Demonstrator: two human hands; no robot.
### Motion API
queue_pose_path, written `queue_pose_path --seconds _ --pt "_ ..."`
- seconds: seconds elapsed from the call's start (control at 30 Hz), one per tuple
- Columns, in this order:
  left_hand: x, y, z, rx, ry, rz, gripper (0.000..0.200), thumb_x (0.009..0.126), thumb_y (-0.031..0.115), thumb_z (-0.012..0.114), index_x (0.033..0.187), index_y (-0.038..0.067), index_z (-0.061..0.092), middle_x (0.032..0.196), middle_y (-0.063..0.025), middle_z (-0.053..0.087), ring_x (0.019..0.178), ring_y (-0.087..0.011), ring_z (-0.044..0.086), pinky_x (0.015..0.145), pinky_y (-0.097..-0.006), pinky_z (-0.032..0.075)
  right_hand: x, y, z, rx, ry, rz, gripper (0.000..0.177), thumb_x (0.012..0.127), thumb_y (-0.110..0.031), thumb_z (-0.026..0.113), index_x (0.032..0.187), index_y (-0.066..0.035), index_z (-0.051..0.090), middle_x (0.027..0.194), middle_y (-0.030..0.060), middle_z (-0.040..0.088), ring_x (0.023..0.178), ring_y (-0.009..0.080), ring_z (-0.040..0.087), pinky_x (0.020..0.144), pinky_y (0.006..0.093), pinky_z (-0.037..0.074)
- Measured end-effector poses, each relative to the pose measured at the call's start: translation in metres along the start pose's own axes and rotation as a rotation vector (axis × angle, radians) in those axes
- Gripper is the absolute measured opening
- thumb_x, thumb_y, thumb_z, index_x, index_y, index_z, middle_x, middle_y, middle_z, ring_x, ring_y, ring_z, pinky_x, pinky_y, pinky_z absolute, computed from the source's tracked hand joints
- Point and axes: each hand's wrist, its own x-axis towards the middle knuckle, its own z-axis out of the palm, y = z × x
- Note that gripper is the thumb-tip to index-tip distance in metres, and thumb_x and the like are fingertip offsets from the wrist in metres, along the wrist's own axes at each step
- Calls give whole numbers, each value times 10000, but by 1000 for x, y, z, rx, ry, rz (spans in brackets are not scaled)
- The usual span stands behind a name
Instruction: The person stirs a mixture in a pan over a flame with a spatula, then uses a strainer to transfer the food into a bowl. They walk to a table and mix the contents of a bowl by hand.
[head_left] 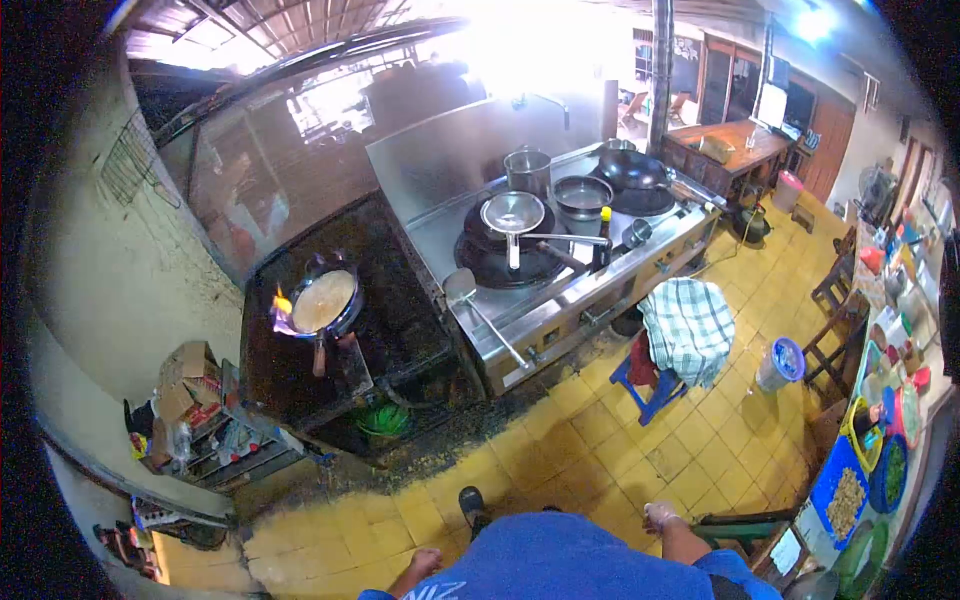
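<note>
My left hand (pixel 428 560) hangs at the lower edge of the head view, its fingers curled into a fist with nothing showing in it. On the other side of my blue shirt, my right hand (pixel 659 516) is closed too; a pale patch shows at its fingers, too small to make out. Neither hand touches the stoves. Ahead on the left, a wok (pixel 327 302) holding a light brown food or liquid sits on a dark burner top (pixel 270 370). Flame (pixel 283 303) rises at its left rim, and its wooden handle (pixel 319 356) points toward me.
A steel stove (pixel 520 350) bears pans, a strainer (pixel 513 213), a ladle (pixel 485 310) and a sauce bottle (pixel 603 238). A checked cloth (pixel 690 325) covers a blue stool (pixel 640 390). Near it stands a lidded bucket (pixel 778 365). Trays of ingredients (pixel 846 500) line the right side.
</note>
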Motion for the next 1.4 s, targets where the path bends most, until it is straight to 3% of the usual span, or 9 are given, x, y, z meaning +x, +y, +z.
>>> queue_pose_path --seconds 0.07,0.13,0.2,0.23,0.53,1.07,1.23,1.33,1.4 --pt "10 7 6 243 166 -40 118 748 64 496 732 134 591 614 -23 540 489 -158 504 410 -337 418 27 9 -11 -876 -144 -465 267 833 -274 487 857 -27 587 657 141 593 572 288 602 511 424 499" --pt "21 5 5 473 330 -106 123 750 77 491 720 140 592 605 -26 533 487 -157 501 399 -321 409 82 42 -10 -371 -8 -309 265 841 -257 488 867 -10 581 674 164 598 600 302 617 517 432 509" --pt "13 7 -6 -228 170 -74 126 752 97 483 721 146 595 595 -31 526 493 -161 502 398 -299 404 28 14 -7 -212 -141 60 282 842 -278 460 847 -50 626 880 153 648 751 285 629 634 376 503" --pt "2 20 15 -4 332 -88 145 769 113 466 700 145 590 584 -37 541 448 -164 489 388 -285 402 55 29 -7 -632 -112 -205 276 841 -270 453 837 -57 628 825 146 648 773 288 620 638 386 498" --pt "-39 58 43 339 278 -94 95 784 170 501 766 124 583 622 -12 532 474 -157 485 398 -297 400 58 -10 -7 -423 -27 -348 246 852 -275 484 834 -45 570 593 111 555 585 273 592 450 417 448" --pt "-30 43 42 372 217 -160 136 815 249 538 825 122 587 633 -9 528 492 -146 475 407 -321 401 52 26 -11 -216 -101 -22 242 861 -275 465 874 -43 536 690 127 576 573 283 587 484 430 479" --pt "-36 60 47 429 270 -207 170 831 271 527 840 113 590 644 -22 546 510 -153 499 418 -340 413 142 75 -18 -611 -191 -642 267 875 -293 445 838 -45 539 667 123 569 512 257 552 453 406 445" --pt "22 -23 -7 -303 -75 65 202 836 281 532 876 96 602 662 -33 568 537 -160 529 431 -340 426 21 -7 -3 -168 -88 -48 265 877 -289 436 845 -46 536 665 127 560 523 260 554 458 403 448" --pt "22 -14 2 -198 28 4 213 836 283 537 898 91 605 673 -40 577 547 -166 538 438 -343 431 48 11 -8 -387 -117 -220 263 877 -292 436 848 -50 535 673 129 560 542 267 562 460 411 450"
